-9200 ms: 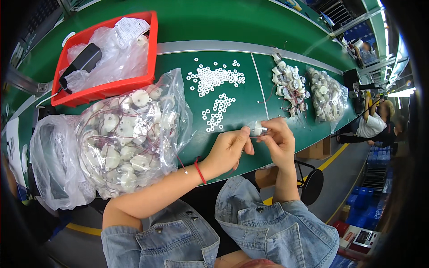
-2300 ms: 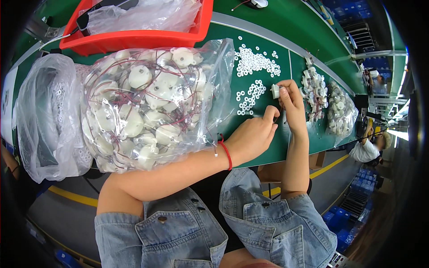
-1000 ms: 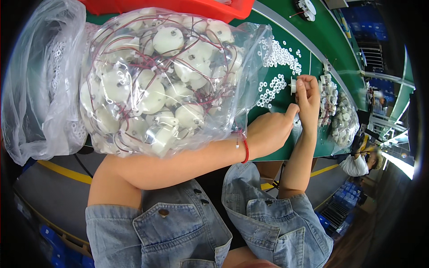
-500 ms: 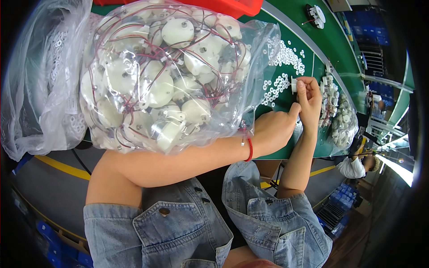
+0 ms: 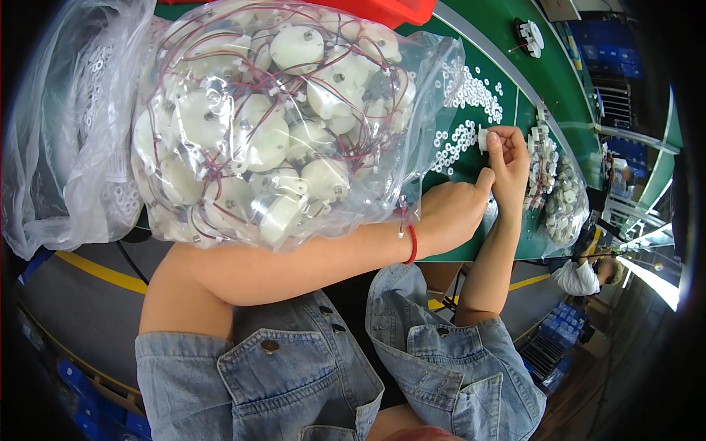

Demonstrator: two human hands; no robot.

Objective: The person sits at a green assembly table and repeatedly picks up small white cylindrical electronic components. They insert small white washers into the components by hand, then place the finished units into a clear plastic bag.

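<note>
My right hand is closed, its thumb and fingers pinching a small white round part seen nearly edge-on above the green table. Just below it, my left hand is closed, with its thumb up against the right hand's palm side. Whatever the left fingers hold, if anything, is hidden. Beside the white part lie many loose white washers, with a larger spread of them further off. A big clear plastic bag of white round parts with metal shafts and dark red wires rests over my left forearm's far side.
Another clear bag with white washers lies at the far left. A red bin stands at the back. Right of my hands are a row of white wired parts and a filled bag. One wired part lies further back.
The white part in my right hand has turned slightly. Both hands otherwise keep their places, and the view has shifted a little.
</note>
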